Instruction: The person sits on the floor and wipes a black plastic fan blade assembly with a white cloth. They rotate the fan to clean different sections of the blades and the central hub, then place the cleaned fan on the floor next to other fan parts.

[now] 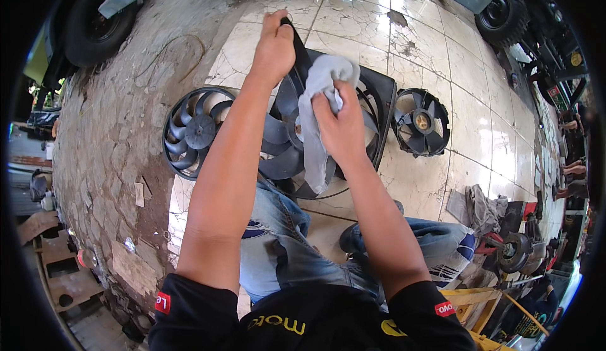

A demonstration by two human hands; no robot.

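Observation:
A large black radiator fan with its shroud (380, 86) stands in front of me, tilted, above the tiled floor. My left hand (275, 48) is closed round the upper left corner of the shroud. In my right hand (341, 120) a grey cloth (313, 155) is bunched up; it lies against the fan and hangs down over the hub and blades (278, 131). The cloth and my forearms hide part of the fan.
A round black fan (199, 130) lies to the left, a smaller fan in a frame (421, 122) to the right. Vehicle tyres (502, 13) stand at the back. Rags (485, 209) and metal parts (514, 252) lie at the right, near a yellow frame (470, 303). Stone paving (113, 155) borders the tiles.

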